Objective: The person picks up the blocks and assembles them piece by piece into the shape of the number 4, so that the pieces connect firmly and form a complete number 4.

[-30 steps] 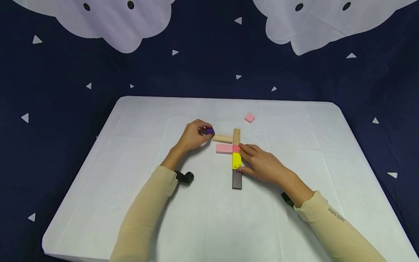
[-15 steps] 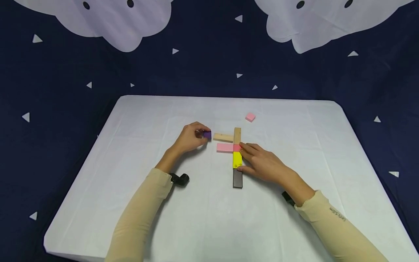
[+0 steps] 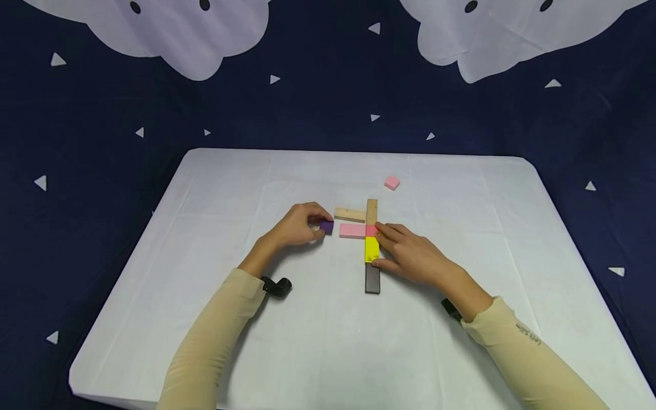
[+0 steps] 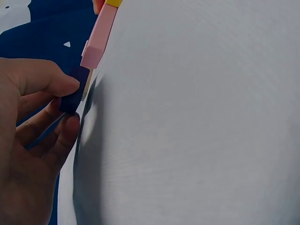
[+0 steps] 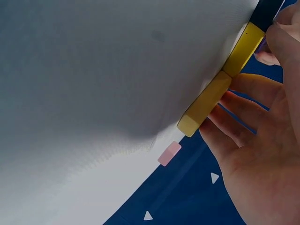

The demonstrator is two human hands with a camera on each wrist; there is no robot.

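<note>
My left hand [image 3: 297,226] pinches a small purple block [image 3: 326,228] between thumb and fingers, just left of a pink block [image 3: 352,231]. In the left wrist view the purple block [image 4: 74,97] looks dark blue. A column of blocks runs toward me: plain wood [image 3: 372,211], red [image 3: 370,230], yellow [image 3: 371,249] and dark grey [image 3: 372,279]. Along the column's right side, my right hand [image 3: 415,257] touches it with extended fingers, the thumb by the yellow block's near end. The pink block and another wooden block [image 3: 350,215] branch off leftward.
A small pink block [image 3: 392,183] lies apart, farther back on the white-covered table [image 3: 451,353]. Behind the table hangs a dark blue cloth [image 3: 328,102] with white clouds and triangles. A small black camera [image 3: 278,287] is strapped on the left wrist.
My left hand has brought the purple block from beside the horizontal wooden block's left end toward me, to near the pink block's left end. The right hand has stayed at the column.
</note>
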